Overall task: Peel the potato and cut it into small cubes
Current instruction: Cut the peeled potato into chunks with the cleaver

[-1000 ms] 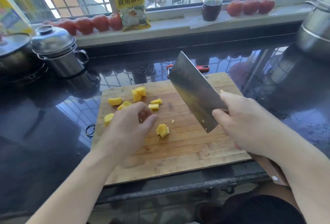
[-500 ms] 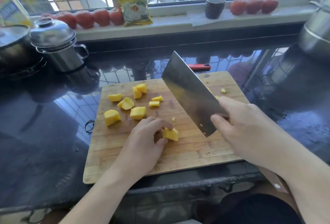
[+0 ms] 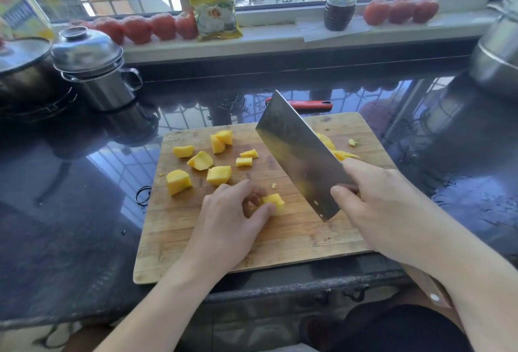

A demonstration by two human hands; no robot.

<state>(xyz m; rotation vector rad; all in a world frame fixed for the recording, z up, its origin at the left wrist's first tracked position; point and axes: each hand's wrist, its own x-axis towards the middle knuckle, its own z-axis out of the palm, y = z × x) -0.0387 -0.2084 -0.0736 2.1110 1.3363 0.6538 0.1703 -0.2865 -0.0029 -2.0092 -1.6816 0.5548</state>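
On a wooden cutting board [image 3: 294,242] lie several yellow potato chunks [image 3: 218,175], spread over its far left half. My left hand [image 3: 232,220] pinches one potato piece [image 3: 273,201] between thumb and fingers near the board's middle. My right hand [image 3: 372,200] grips a broad cleaver [image 3: 300,152], its blade raised and tilted just right of that piece. More potato slices [image 3: 340,154] lie behind the blade, partly hidden.
A red-handled peeler [image 3: 309,104] lies on the dark glossy counter [image 3: 70,211] behind the board. A lidded steel pot [image 3: 95,71] stands at far left, another steel pot [image 3: 499,57] at far right. Tomatoes [image 3: 145,27], a yellow packet [image 3: 213,1] and a sauce bottle [image 3: 339,3] line the sill.
My left hand moved from the far chunks to the piece near the board's middle and took hold of it. The cleaver stayed raised, shifting slightly left.
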